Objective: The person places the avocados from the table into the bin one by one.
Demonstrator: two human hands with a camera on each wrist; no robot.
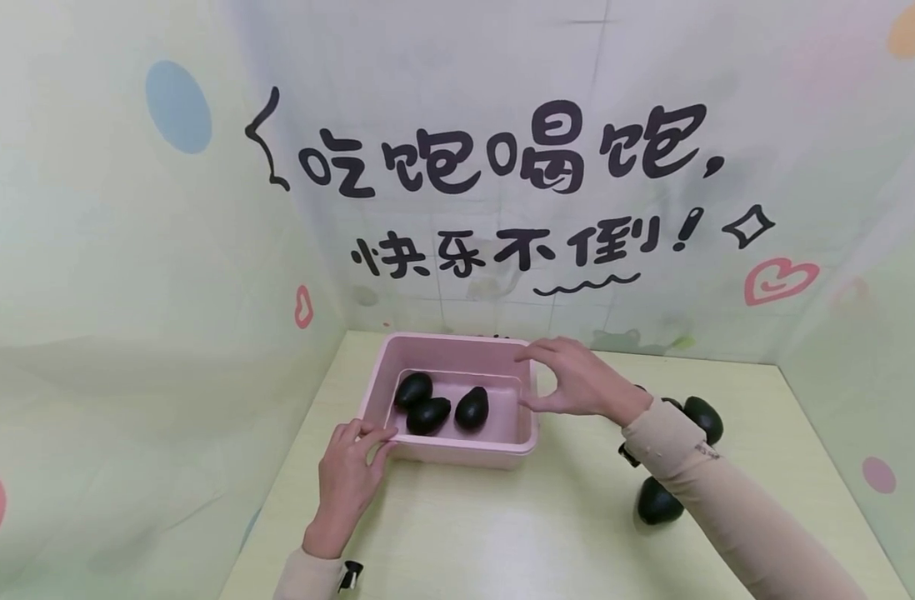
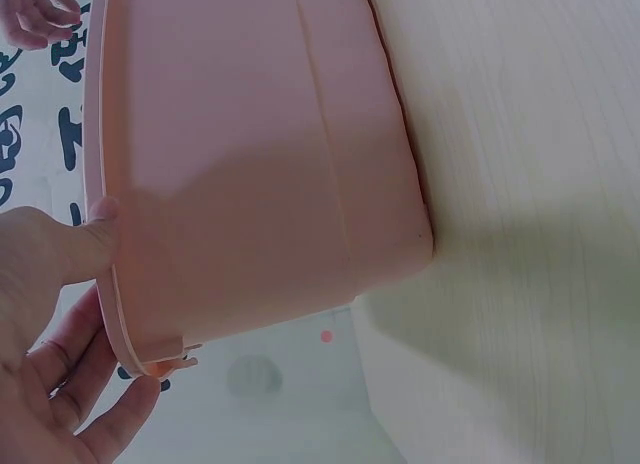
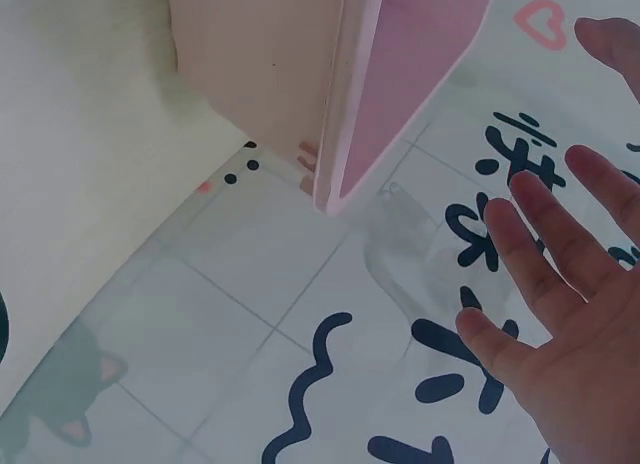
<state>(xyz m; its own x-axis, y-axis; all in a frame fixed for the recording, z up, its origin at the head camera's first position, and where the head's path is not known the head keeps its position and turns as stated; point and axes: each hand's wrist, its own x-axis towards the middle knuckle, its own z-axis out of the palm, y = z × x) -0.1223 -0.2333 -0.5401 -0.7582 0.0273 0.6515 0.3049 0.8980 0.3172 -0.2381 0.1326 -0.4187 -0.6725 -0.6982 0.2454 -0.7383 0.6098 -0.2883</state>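
A pink plastic bin (image 1: 457,454) holds three dark avocados (image 1: 472,408); two lie together at its left, the third stands apart to their right. My left hand (image 1: 350,467) grips the rim at the front left corner. In the left wrist view, the thumb (image 2: 88,246) lies over the rim and the fingers are below, around the corner. Over the bin's right side, my right hand (image 1: 577,379) has thumb and fingers spread with nothing between them. The right wrist view shows its fingers (image 3: 550,244) apart from the bin wall (image 3: 270,74).
More dark avocados (image 1: 703,418) lie on the right of the light wooden table (image 1: 487,533), partly hidden by the right forearm. Another avocado (image 1: 658,502) sits nearer the front. A printed cloth backdrop (image 1: 502,75) with dark lettering rises behind and along both sides.
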